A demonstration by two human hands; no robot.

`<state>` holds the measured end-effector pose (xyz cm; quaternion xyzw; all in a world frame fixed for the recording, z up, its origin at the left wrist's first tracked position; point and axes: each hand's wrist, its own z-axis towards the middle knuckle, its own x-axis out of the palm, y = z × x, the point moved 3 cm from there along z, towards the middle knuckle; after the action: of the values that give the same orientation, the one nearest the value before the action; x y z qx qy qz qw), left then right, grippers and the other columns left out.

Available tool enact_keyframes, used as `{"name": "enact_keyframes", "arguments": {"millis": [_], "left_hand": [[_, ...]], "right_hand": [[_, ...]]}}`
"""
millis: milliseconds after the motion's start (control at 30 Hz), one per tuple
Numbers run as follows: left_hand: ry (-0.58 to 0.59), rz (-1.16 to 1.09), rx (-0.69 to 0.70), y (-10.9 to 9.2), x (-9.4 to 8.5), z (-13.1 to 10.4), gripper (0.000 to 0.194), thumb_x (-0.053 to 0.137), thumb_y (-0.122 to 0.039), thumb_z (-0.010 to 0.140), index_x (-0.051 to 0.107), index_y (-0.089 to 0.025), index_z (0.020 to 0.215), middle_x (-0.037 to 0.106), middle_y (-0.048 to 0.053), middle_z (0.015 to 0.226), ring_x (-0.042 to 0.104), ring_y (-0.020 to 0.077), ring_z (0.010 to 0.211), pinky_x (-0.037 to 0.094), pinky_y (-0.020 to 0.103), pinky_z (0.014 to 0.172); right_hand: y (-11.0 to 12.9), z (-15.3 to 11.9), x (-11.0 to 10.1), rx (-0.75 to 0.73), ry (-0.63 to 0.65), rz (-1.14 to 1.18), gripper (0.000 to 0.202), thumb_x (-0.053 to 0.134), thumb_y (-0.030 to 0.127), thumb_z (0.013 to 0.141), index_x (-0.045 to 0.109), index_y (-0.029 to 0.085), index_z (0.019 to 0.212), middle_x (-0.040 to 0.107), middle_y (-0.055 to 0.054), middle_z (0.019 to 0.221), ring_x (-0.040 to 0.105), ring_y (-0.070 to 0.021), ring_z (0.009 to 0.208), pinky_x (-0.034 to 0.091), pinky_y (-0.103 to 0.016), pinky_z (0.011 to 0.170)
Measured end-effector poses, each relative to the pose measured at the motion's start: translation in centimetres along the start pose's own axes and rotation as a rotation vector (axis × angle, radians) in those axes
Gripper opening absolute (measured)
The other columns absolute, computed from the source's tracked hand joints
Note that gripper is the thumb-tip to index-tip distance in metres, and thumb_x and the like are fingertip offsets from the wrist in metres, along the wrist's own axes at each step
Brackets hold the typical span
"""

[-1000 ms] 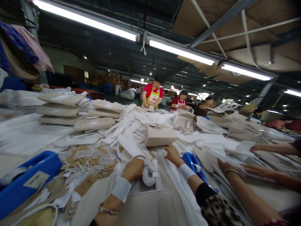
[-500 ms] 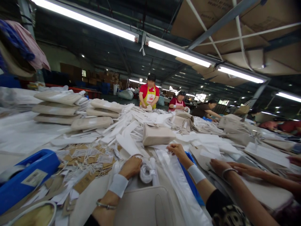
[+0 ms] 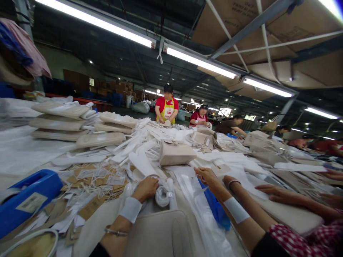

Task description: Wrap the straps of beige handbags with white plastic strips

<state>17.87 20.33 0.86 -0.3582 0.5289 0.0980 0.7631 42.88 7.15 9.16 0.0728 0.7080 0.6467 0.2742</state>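
Observation:
My left hand (image 3: pixel 146 188) is closed, its fingers curled beside a coiled strap in white wrap (image 3: pixel 162 197); whatever they hold is hidden. My right hand (image 3: pixel 205 177) hovers above a blue bin (image 3: pixel 216 205), thumb and fingers pinched together; anything between them is too small to name. Below my hands lies a beige handbag (image 3: pixel 158 233), flat on the table. Clear plastic sleeves (image 3: pixel 197 210) stretch between the handbag and the bin. A second beige handbag (image 3: pixel 177 153) stands beyond my hands.
A blue tape dispenser (image 3: pixel 34 196) and brown tags with white strings (image 3: pixel 103 180) are on the left. Stacked beige bags (image 3: pixel 57 123) stand behind them. A co-worker's hand with a bracelet (image 3: pixel 230 182) reaches in close to my right forearm. White wrapping strips (image 3: pixel 142 142) cover the middle.
My right hand has drawn back a little to the right and its fingers have come together. The co-worker's braceleted hand has moved left, nearer my arm. My left hand stays by the coil.

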Motion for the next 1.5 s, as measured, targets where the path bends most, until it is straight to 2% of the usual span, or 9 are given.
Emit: {"name": "enact_keyframes", "arguments": {"millis": [200,367,600,833,967,1100,1267,1400,1500], "left_hand": [[-0.259,-0.136,-0.039,-0.7,-2.2,-0.1,0.023,0.051,-0.018,0.084,0.065,-0.016,0.102,0.066,0.008,0.098,0.062,0.0210,0.092,0.050,0.035,0.086],[-0.490,-0.242,0.209,-2.3,-3.4,-0.6,0.077,0.072,-0.033,0.075,0.039,-0.022,0.144,0.041,0.013,0.141,0.038,0.0289,0.129,0.038,0.046,0.107],[-0.492,-0.443,0.296,-2.4,-3.6,-0.7,0.033,0.053,-0.007,0.079,0.075,-0.024,0.096,0.063,0.007,0.119,0.050,0.0235,0.108,0.041,0.043,0.101],[-0.644,-0.636,0.177,-1.1,-4.2,-0.8,0.042,0.041,-0.001,0.072,0.071,-0.015,0.097,0.069,0.005,0.087,0.062,0.0148,0.075,0.052,0.027,0.073],[-0.655,-0.719,0.159,-1.3,-3.8,-0.8,0.037,0.042,-0.004,0.075,0.071,-0.015,0.094,0.071,0.002,0.080,0.059,0.0101,0.056,0.049,0.020,0.054],[-0.670,-0.738,0.211,-2.1,-4.0,-0.8,0.033,0.045,-0.003,0.073,0.072,-0.017,0.085,0.072,0.005,0.097,0.067,0.0156,0.088,0.053,0.023,0.072],[-0.695,-0.719,0.250,-2.7,-4.8,-1.2,0.038,0.045,0.000,0.069,0.073,-0.019,0.085,0.069,0.007,0.111,0.062,0.0188,0.108,0.053,0.028,0.082],[-0.733,-0.669,0.285,-2.5,-5.0,-1.3,0.034,0.047,-0.003,0.075,0.073,-0.020,0.087,0.067,0.008,0.114,0.061,0.0200,0.110,0.051,0.035,0.092],[-0.764,-0.584,0.298,-2.1,-5.0,-1.2,0.030,0.048,-0.007,0.081,0.072,-0.022,0.089,0.065,0.007,0.115,0.059,0.0204,0.113,0.047,0.039,0.100]], "right_hand": [[2.8,-2.0,2.3,0.029,0.116,0.100,0.049,0.073,0.062,0.056,0.051,0.019,0.062,0.038,0.009,0.041,0.021,-0.0025,0.034,0.009,-0.021,0.038],[5.9,-5.4,6.3,0.037,0.276,0.171,0.044,0.075,0.051,0.062,0.067,0.017,0.089,0.054,0.003,0.054,0.035,-0.0047,0.037,0.016,-0.019,0.037],[7.8,-12.9,10.0,0.113,0.600,0.356,0.047,0.077,0.035,0.067,0.066,0.015,0.108,0.064,0.001,0.068,0.039,-0.0017,0.038,0.023,-0.016,0.035],[3.1,-19.2,6.3,0.177,0.580,0.310,0.055,0.083,0.036,0.057,0.066,0.027,0.108,0.069,-0.003,0.079,0.068,-0.0231,0.073,0.053,-0.031,0.061],[3.7,-16.9,0.2,0.142,0.445,0.191,0.050,0.077,0.036,0.062,0.062,0.043,0.109,0.068,-0.001,0.077,0.068,-0.0255,0.074,0.052,-0.033,0.052],[3.9,-15.3,-3.1,0.027,0.209,-0.062,0.040,0.074,0.034,0.063,0.065,0.044,0.100,0.067,0.000,0.073,0.068,-0.0286,0.079,0.051,-0.035,0.053],[1.6,-15.8,2.7,-0.101,0.258,-0.157,0.036,0.073,0.034,0.065,0.069,0.034,0.100,0.071,-0.004,0.091,0.066,-0.0266,0.087,0.053,-0.036,0.070],[3.1,-9.9,8.4,-0.168,0.074,0.092,0.056,0.078,0.030,0.057,0.063,0.021,0.110,0.068,-0.007,0.104,0.062,-0.0228,0.093,0.049,-0.034,0.080],[4.1,-5.5,12.5,0.040,0.203,0.365,0.053,0.086,0.032,0.045,0.066,0.016,0.092,0.068,-0.004,0.078,0.062,-0.0193,0.071,0.049,-0.031,0.066]]}}
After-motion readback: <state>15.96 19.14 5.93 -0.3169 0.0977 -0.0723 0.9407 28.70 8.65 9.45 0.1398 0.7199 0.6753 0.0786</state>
